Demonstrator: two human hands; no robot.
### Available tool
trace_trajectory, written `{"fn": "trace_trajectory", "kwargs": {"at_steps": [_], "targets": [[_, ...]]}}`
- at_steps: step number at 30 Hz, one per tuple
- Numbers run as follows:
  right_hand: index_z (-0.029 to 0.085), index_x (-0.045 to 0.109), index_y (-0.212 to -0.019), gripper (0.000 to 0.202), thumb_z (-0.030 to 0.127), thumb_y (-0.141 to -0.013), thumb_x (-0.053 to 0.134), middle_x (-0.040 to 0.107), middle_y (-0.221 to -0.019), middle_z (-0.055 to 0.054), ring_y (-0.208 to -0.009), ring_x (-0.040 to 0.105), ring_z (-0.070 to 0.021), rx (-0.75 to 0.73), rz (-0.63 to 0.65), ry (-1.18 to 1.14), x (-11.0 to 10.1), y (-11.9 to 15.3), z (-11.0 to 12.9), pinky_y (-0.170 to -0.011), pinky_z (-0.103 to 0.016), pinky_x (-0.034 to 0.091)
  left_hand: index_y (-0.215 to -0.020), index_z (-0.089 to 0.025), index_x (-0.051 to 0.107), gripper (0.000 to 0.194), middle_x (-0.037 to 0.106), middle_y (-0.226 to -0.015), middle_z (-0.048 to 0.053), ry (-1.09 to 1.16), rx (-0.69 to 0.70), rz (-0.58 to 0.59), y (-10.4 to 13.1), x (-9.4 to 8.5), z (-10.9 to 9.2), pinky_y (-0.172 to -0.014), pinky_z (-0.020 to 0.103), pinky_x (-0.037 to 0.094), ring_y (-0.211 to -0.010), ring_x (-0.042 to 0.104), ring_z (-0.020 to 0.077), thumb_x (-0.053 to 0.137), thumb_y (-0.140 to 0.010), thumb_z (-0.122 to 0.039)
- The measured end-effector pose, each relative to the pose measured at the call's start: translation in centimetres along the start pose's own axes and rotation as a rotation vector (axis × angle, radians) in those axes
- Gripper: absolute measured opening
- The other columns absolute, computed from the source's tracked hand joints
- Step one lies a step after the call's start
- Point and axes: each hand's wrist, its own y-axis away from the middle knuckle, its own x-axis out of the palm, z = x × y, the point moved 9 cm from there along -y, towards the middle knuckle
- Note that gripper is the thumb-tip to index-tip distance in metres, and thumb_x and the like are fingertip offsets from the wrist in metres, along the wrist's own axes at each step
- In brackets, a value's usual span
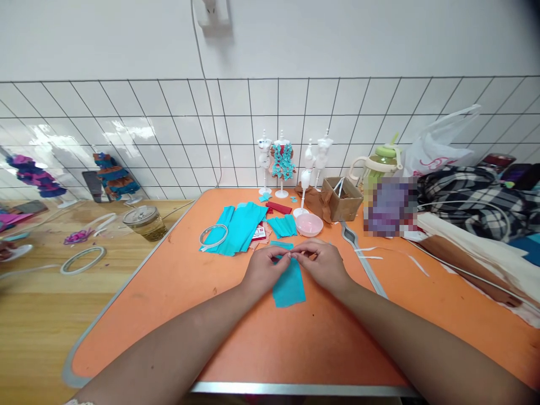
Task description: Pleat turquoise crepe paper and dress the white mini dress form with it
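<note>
Above a turquoise strip [289, 287] lying on the orange table [169, 315], my left hand [265, 270] and my right hand [324, 267] meet with fingertips pinched together. Whatever they pinch is too small to make out. Behind my hands lie a smaller turquoise piece [283, 226] and a larger pile of turquoise sheets [242, 225], with a roll of tape [203, 239] on its left part. A pink bowl [309, 225] stands just beyond my right hand. One of the small mannequins [282, 160] at the back wears turquoise and red pieces.
A cardboard box [346, 201] holds brown material at the back right. Further right are a green-lidded bottle [382, 163], a plastic bag [439, 146] and checked cloth [464, 188]. A glass jar [145, 222] stands left on the wooden table. Another person's hand [6, 249] shows at the left edge.
</note>
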Motion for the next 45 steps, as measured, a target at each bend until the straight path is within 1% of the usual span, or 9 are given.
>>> {"fn": "trace_trajectory", "kwargs": {"at_steps": [5, 10, 14, 17, 20, 24, 29, 37, 45], "targets": [[0.02, 0.066, -0.079, 0.01, 0.024, -0.081, 0.057, 0.066, -0.082, -0.001, -0.067, 0.059, -0.0135, -0.009, 0.06, 0.057, 0.6, 0.1, 0.1, -0.061, -0.025, 0.043, -0.085, -0.021, 0.073, 0.021, 0.074, -0.088, 0.003, -0.019, 0.001, 0.006, 0.2, 0.2, -0.2, -0.071, 0.025, 0.051, -0.082, 0.066, 0.0174, 0.055, -0.084, -0.031], [0.019, 0.06, -0.081, 0.014, 0.026, -0.086, 0.049, 0.062, -0.083, -0.002, -0.065, 0.055, -0.0127, -0.008, 0.039, 0.017, 0.4, -0.1, -0.1, -0.061, -0.025, 0.041, -0.1, -0.024, 0.071, 0.023, 0.071, -0.101, 0.003, -0.041, 0.11, 0.042, 0.4, 0.4, -1.5, -0.085, 0.029, 0.05, -0.095, 0.064, 0.0178, 0.054, -0.087, -0.03], [0.019, 0.064, -0.081, 0.017, 0.031, -0.083, 0.053, 0.063, -0.073, 0.0, -0.059, 0.055, -0.0129, 0.128, 0.054, -0.113, -0.1, -0.7, -2.2, -0.056, -0.025, 0.041, -0.108, -0.026, 0.068, 0.025, 0.068, -0.11, 0.004, -0.236, 0.189, 0.026, 0.1, 0.0, -1.6, -0.093, 0.035, 0.045, -0.104, 0.059, 0.0199, 0.055, -0.088, -0.031], [0.019, 0.07, -0.082, 0.019, 0.033, -0.081, 0.057, 0.069, -0.078, -0.002, -0.069, 0.061, -0.0161, 0.21, 0.081, -0.127, -0.5, -1.0, -4.1, -0.062, -0.026, 0.044, -0.101, -0.025, 0.07, 0.022, 0.068, -0.105, 0.004, -0.443, 0.241, 0.067, -0.4, 0.2, -1.2, -0.091, 0.038, 0.041, -0.1, 0.058, 0.0216, 0.057, -0.087, -0.035], [0.022, 0.074, -0.084, 0.019, 0.032, -0.082, 0.058, 0.072, -0.089, -0.003, -0.083, 0.063, -0.0186, 0.155, 0.183, -0.006, 0.1, -1.2, -4.7, -0.072, -0.028, 0.045, -0.094, -0.024, 0.072, 0.023, 0.069, -0.097, 0.005, -0.604, 0.267, 0.155, -0.9, 1.1, -0.8, -0.086, 0.039, 0.04, -0.093, 0.057, 0.0222, 0.058, -0.085, -0.04], [0.025, 0.075, -0.087, 0.019, 0.031, -0.083, 0.057, 0.073, -0.093, -0.001, -0.085, 0.064, -0.0183, 0.109, 0.246, 0.101, 1.0, -1.1, -5.4, -0.074, -0.028, 0.045, -0.091, -0.027, 0.072, 0.021, 0.069, -0.093, 0.003, -0.708, 0.263, 0.193, -1.0, 2.0, -1.0, -0.081, 0.04, 0.035, -0.09, 0.053, 0.0231, 0.056, -0.086, -0.04], [0.026, 0.075, -0.089, 0.02, 0.032, -0.085, 0.056, 0.072, -0.094, -0.002, -0.085, 0.063, -0.0179, 0.057, 0.282, 0.118, 1.7, -1.0, -5.5, -0.075, -0.028, 0.046, -0.094, -0.027, 0.07, 0.021, 0.068, -0.096, 0.003, -0.736, 0.269, 0.151, -0.6, 1.9, -1.8, -0.081, 0.041, 0.031, -0.093, 0.051, 0.0236, 0.056, -0.086, -0.041], [0.027, 0.075, -0.089, 0.016, 0.031, -0.08, 0.063, 0.07, -0.088, 0.0, -0.078, 0.062, -0.0153, 0.064, 0.273, 0.093, 1.9, -0.9, -5.9, -0.068, -0.025, 0.045, -0.087, -0.027, 0.07, 0.015, 0.067, -0.091, 0.002, -0.681, 0.241, 0.194, -0.7, 2.4, -0.8, -0.078, 0.038, 0.031, -0.091, 0.051, 0.0223, 0.058, -0.085, -0.036], [0.028, 0.072, -0.099, 0.023, 0.029, -0.076, 0.067, 0.069, -0.094, 0.0, -0.075, 0.058, -0.014, 0.096, 0.184, 0.134, 1.4, -1.0, -5.7, -0.065, -0.025, 0.043, -0.085, -0.025, 0.068, 0.015, 0.068, -0.089, 0.002, -0.713, 0.249, 0.189, -0.4, 2.2, -1.4, -0.08, 0.041, 0.028, -0.09, 0.052, 0.0223, 0.055, -0.086, -0.031]]}}
